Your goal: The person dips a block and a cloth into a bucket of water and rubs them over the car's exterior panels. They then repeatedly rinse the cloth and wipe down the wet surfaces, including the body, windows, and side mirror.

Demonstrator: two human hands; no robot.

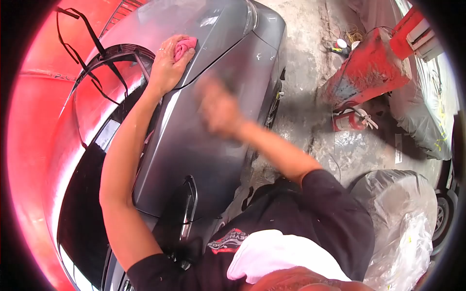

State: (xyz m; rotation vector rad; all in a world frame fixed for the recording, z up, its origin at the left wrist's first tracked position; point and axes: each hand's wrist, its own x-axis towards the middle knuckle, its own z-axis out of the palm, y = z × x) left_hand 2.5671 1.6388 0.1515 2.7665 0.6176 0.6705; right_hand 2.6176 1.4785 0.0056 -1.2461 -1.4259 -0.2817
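My left hand point(169, 63) is closed around a crumpled pink cloth point(185, 48) and rests on the hood of a dark grey car point(170, 145). Over the front fender panel point(208, 160), my right hand point(216, 109) is smeared by motion. A dark blur shows beside its fingers, and I cannot make out whether it is a held thing. Between the hands runs the curved gap point(213, 63) where hood and fender meet. Nearer my body is a chrome-trimmed piece point(190, 203) on the car's side.
Raised wiper arms point(90, 34) stick up beside the dark windshield point(87, 194). Right of the car, a red post base point(369, 68) stands on the stained concrete floor point(306, 63), with a fire extinguisher point(348, 121) near it. Plastic sheeting point(398, 218) covers something at lower right.
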